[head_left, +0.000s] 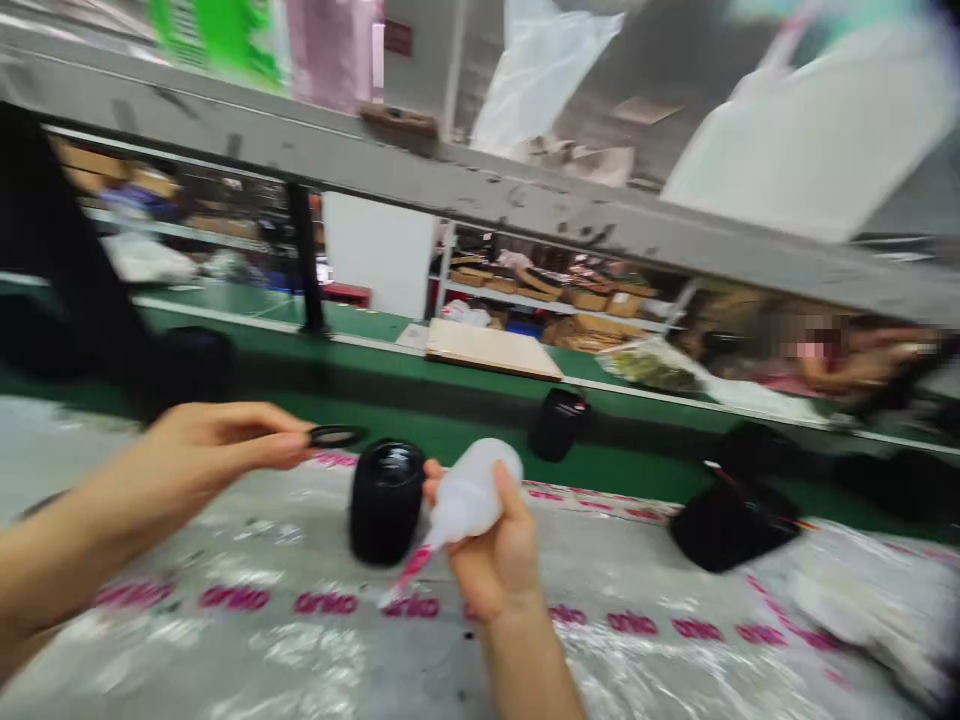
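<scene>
My left hand (247, 440) pinches a thin black ring (335, 436) at its edge, held out over the far side of the work surface. In my right hand (499, 550) is a white squeeze bottle (476, 490), tilted so that its pink-wrapped nozzle (414, 568) points down and to the left. Between the two hands stands a glossy black rounded housing (386, 503) on the plastic-covered table (247, 660). The bottle is just right of this housing; I cannot tell whether they touch.
Behind the table runs a green conveyor belt (465, 405) carrying a black housing (559, 424). Another black part with wires (731, 525) sits to the right, near crumpled white plastic (877, 590). A grey beam (480, 185) crosses above. A person (825, 360) is at the far right.
</scene>
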